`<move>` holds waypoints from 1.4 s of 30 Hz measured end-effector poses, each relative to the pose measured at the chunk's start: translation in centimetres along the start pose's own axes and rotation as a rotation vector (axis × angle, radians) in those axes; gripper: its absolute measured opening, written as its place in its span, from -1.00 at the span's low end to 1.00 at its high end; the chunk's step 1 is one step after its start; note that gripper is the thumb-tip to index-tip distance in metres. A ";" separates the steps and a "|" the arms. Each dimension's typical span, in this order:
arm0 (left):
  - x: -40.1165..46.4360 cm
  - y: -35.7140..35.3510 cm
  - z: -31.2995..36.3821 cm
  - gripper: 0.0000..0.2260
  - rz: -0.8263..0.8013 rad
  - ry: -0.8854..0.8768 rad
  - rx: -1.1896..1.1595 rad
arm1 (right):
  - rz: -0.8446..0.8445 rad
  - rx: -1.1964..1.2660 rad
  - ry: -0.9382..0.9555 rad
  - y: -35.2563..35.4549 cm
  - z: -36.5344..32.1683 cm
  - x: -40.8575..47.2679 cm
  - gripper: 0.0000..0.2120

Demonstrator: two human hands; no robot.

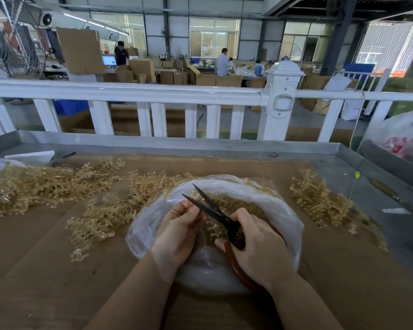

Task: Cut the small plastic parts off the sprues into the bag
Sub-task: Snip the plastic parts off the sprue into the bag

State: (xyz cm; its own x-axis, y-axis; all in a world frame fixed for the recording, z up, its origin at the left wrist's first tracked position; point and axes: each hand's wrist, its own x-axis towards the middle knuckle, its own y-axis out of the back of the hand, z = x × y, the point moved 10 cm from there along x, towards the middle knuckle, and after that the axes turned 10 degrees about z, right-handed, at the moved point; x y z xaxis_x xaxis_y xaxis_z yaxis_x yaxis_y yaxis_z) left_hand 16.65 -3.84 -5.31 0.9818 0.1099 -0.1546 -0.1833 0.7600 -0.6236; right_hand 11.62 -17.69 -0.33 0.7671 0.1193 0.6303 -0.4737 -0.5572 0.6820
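We see a thin, see-through plastic bag [286, 217], shiny and crinkly. The sprues [57, 184] look like hard, pale yellow plastic, a bit clear and glossy. The scissors [210, 208] have dark, dull metal blades and smooth, shiny red-brown handles. The surface [45, 270] is covered with flat brown cardboard, matt and a little rough. Its rim looks like grey, dull metal. The fence [153, 94] behind is smooth, glossy white.

No readable text anywhere. Red print on the plastic bag [401, 139] at far right is too blurred to make out; monitor screen [109, 60] in the background is illegible too.
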 end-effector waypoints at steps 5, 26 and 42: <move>-0.1 -0.3 0.1 -0.86 -0.032 0.001 -0.027 | 0.007 0.008 -0.014 0.1 0.2 0.0 -0.61; 0.1 0.7 0.2 -0.80 0.079 -0.017 -0.061 | 0.043 0.006 -0.013 0.6 -0.2 -0.1 -0.61; 0.0 0.3 0.1 -0.80 0.042 -0.013 -0.062 | 0.006 -0.024 -0.007 0.2 -0.2 0.0 -0.65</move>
State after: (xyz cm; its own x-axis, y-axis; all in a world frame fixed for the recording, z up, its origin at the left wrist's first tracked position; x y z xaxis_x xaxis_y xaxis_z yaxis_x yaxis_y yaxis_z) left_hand 16.66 -3.53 -5.38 0.9737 0.1491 -0.1720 -0.2264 0.7138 -0.6628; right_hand 11.41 -17.62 -0.13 0.7671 0.1107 0.6319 -0.4882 -0.5382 0.6870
